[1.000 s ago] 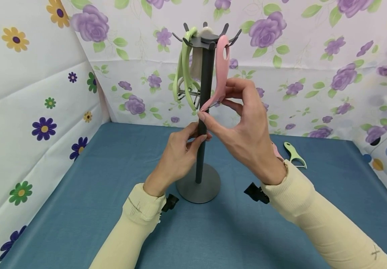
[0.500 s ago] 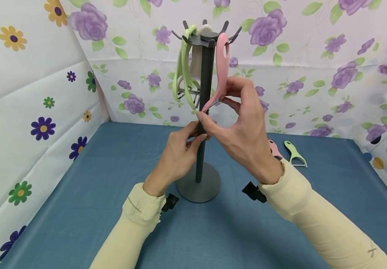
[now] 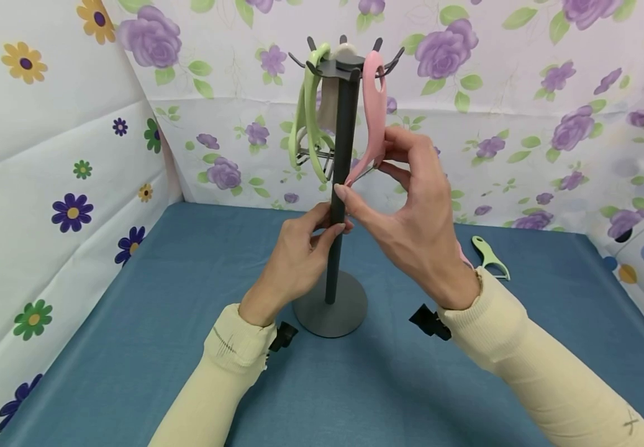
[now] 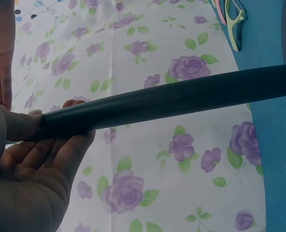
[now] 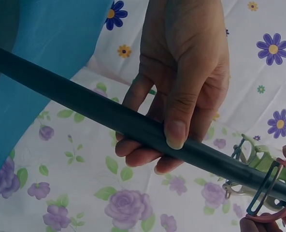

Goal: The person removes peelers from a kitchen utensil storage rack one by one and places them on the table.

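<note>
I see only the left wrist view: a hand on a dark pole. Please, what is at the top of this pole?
Observer: The stand carries hooks on top; a pink peeler and green peelers hang there.
Operator: Where is the other hand?
Observer: The right hand pinches the pink peeler's lower end, near its blade.
Operator: Is the left hand gripping firmly?
Observer: The left hand has thumb and fingers curled round the pole, as the right wrist view shows.
Operator: Anything on the table?
Observer: Another green peeler lies on the blue cloth.
</note>
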`<state>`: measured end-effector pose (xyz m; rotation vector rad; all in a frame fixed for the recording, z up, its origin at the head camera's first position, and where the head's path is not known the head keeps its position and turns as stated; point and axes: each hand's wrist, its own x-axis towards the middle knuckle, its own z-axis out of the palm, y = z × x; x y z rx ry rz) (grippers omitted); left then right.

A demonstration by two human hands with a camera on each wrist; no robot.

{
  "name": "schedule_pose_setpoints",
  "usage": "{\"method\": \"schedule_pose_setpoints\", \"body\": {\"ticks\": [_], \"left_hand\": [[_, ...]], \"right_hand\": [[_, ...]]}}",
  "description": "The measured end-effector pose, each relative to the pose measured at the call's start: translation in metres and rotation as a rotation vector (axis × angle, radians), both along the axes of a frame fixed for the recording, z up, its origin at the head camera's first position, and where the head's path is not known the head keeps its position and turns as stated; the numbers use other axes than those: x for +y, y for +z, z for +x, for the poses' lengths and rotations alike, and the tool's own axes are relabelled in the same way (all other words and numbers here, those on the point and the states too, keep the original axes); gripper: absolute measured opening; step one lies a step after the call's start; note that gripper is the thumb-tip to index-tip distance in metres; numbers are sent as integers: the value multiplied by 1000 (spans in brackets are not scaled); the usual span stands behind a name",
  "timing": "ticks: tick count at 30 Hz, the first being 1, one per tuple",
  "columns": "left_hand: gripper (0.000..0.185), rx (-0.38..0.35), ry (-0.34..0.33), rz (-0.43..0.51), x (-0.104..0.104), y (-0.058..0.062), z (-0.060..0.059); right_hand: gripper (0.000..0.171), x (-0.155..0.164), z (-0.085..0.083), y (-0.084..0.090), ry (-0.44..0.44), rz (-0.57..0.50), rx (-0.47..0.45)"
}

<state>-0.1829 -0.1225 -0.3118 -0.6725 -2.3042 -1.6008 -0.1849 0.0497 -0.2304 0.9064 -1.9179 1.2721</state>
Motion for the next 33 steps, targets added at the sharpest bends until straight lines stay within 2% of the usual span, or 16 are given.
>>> {"method": "schedule_pose_setpoints", "body": {"ticks": [8, 12, 21, 27, 33], "left_hand": [[25, -2, -10, 13, 0, 0, 0], [25, -8, -11, 15, 1, 1, 1], [25, -2, -8, 2, 1, 0, 0], [25, -9, -1, 3, 1, 1, 0], [25, -6, 4, -2, 1, -1, 0]], "right_hand": [[67, 8, 0, 6, -11, 53, 79], [68, 13, 1, 10, -20, 42, 91], [66, 26, 6, 17, -42, 28, 72], [66, 40, 7, 15, -71, 124, 82], [67, 51, 12, 8, -110, 161, -4]]}}
